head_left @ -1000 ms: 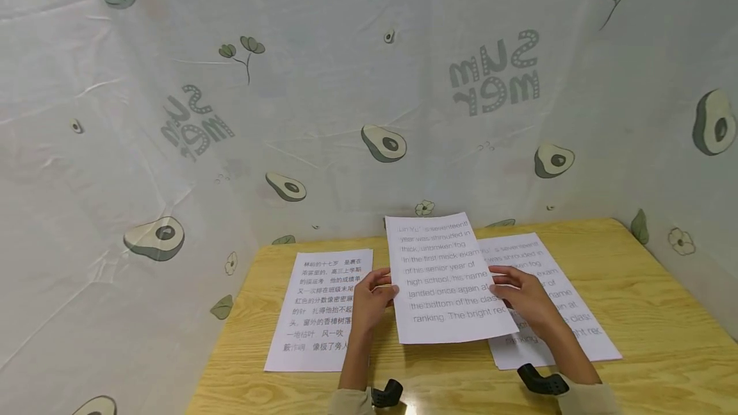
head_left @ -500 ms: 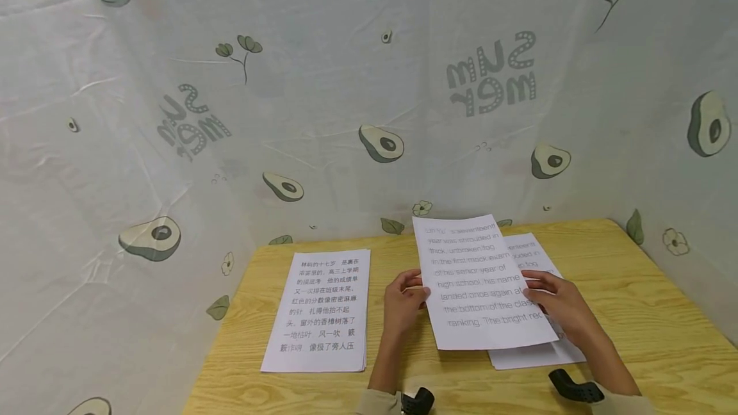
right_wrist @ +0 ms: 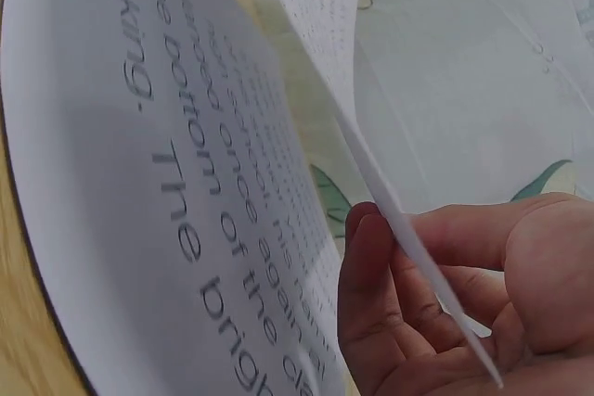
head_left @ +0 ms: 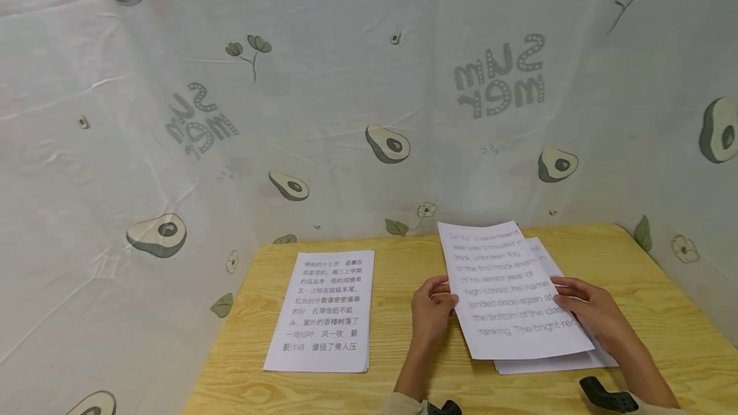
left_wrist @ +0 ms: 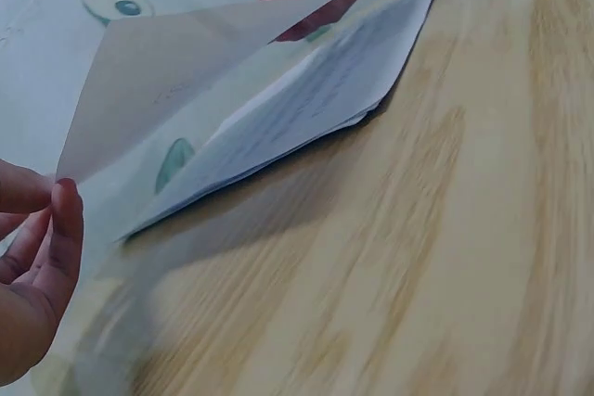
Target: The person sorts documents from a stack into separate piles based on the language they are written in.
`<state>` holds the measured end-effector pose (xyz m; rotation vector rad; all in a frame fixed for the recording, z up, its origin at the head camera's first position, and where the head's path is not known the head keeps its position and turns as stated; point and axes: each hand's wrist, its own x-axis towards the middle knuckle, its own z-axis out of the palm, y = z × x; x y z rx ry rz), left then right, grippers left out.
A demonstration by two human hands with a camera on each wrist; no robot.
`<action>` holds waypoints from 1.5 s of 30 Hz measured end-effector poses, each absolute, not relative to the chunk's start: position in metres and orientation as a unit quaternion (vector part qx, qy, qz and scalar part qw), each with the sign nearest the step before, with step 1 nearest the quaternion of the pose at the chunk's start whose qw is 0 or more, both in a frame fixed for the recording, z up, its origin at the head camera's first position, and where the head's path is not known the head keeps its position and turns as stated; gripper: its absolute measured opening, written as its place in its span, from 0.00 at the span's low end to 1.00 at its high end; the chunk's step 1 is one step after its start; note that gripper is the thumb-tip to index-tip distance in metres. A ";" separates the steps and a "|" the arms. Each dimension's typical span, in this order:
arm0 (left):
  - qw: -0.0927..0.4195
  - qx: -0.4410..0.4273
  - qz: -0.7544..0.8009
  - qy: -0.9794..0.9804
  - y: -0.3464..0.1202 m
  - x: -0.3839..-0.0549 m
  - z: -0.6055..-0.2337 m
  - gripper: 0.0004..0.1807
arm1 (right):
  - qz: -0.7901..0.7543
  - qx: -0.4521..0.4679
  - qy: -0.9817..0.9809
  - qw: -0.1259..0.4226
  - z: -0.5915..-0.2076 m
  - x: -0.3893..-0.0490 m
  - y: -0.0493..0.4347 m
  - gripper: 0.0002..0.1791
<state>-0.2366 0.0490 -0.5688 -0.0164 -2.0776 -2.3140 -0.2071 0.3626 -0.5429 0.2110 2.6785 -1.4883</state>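
Observation:
A printed sheet of paper [head_left: 507,293] with English text is held up by both hands, one at each side edge. My left hand [head_left: 432,312] pinches its left edge between thumb and fingers, as the left wrist view also shows at the sheet's corner side [left_wrist: 176,90]. The right edge is pinched by my right hand [head_left: 596,316]; in the right wrist view the fingers [right_wrist: 371,257] nip the paper edge-on. Below the raised sheet lies a stack of English-text sheets [right_wrist: 204,192], mostly covered in the head view, with a gap between them.
Another stack of sheets [head_left: 319,312], printed with Chinese characters, lies on the left of the wooden table [head_left: 392,383]. Behind the table hangs a pale cloth [head_left: 323,82] with avocado and leaf prints. Black wrist mounts [head_left: 608,396] sit at the sleeves.
Both hands have carried the held sheet to the right, from between the two stacks to over the right one. The left stack, partly covered by the left hand before, is now fully visible.

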 end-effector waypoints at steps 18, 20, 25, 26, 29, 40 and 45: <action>0.037 0.006 -0.745 -0.666 0.093 -0.238 -0.572 0.20 | -0.455 0.057 0.888 0.021 -0.542 -0.207 0.397 0.33; 0.038 0.008 -0.742 -0.669 0.096 -0.238 -0.574 0.21 | -0.456 0.060 0.887 0.027 -0.543 -0.207 0.401 0.33; 0.030 0.005 -0.739 -0.673 0.102 -0.238 -0.578 0.21 | -0.451 0.067 0.889 0.034 -0.548 -0.207 0.409 0.35; 0.029 0.004 -0.738 -0.674 0.103 -0.238 -0.579 0.21 | -0.451 0.067 0.889 0.037 -0.549 -0.207 0.410 0.35; 0.029 0.001 -0.729 -0.684 0.104 -0.238 -0.580 0.21 | -0.455 0.067 0.887 0.044 -0.553 -0.206 0.412 0.35; 0.040 -0.018 -0.693 -0.720 0.104 -0.238 -0.584 0.21 | -0.480 0.073 0.872 0.058 -0.561 -0.207 0.413 0.34; 0.041 -0.019 -0.689 -0.724 0.104 -0.239 -0.583 0.21 | -0.479 0.069 0.873 0.062 -0.559 -0.207 0.412 0.34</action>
